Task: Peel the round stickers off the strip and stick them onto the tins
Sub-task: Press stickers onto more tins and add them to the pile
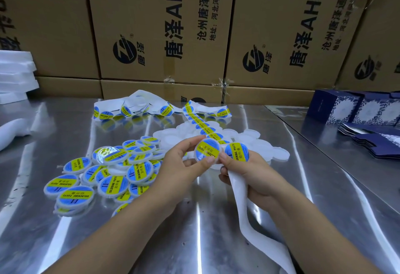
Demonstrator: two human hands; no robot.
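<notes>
As fingers [192, 141] grip it, the tin [207, 151] shows blue-yellow.

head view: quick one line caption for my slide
Left grip holds a stickered tin while the right grip holds the strip, finished tins piled on the steel table.

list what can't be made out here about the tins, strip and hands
Head view, the only one:
- Held tin: underside faces away; left hand covers its lower rim.
- Plain white tins: both hands hide much of the pile, so no count.
- Backing strip: tail runs off the bottom edge; it hides the right hand fingers beneath.
- Far stickers: print too small.
</notes>
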